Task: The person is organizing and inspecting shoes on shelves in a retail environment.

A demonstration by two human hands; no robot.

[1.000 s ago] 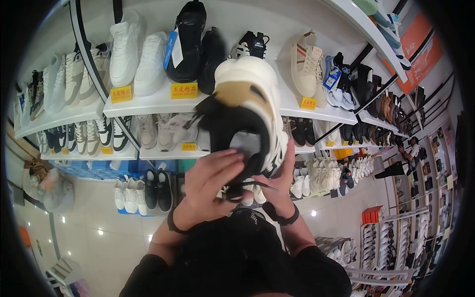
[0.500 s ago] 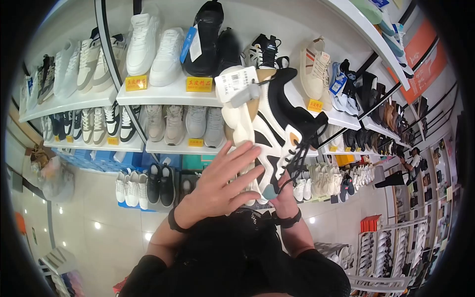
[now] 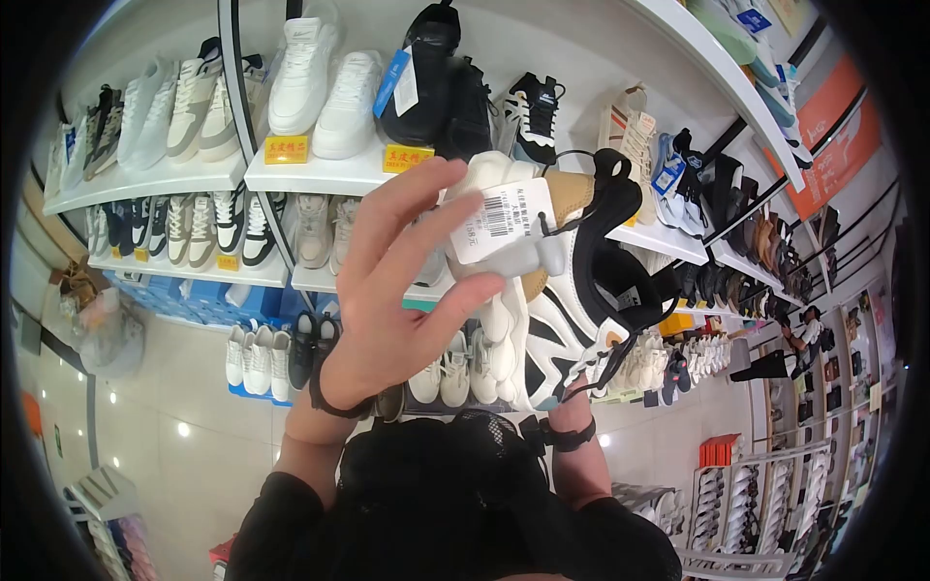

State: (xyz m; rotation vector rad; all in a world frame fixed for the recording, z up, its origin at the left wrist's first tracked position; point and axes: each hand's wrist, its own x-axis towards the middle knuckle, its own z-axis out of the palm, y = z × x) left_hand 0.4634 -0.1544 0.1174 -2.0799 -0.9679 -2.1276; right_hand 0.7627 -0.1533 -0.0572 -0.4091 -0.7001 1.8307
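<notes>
A white, black and tan sneaker [image 3: 550,329] with black laces is held up in front of me, heel upward and toe down. My right hand [image 3: 570,405] supports it at the toe end; most of that hand is hidden behind the shoe. A white price tag [image 3: 502,221] hangs at the heel by a black loop, beside a grey security tag [image 3: 528,259]. My left hand [image 3: 387,276] is open with its fingers spread at the heel. Its index fingertip overlaps the price tag's edge, and the thumb tip is by the grey tag.
White shelves [image 3: 155,186] of paired shoes curve around ahead, with yellow signs [image 3: 287,149] along their edges. Black shoes [image 3: 426,87] stand on the upper shelf behind the sneaker. A person [image 3: 804,334] is far off at the right, past shoe racks [image 3: 765,494].
My left hand has moved from the sneaker's side up to the price tag at its heel. The sneaker has turned slightly, so the tag now faces me more.
</notes>
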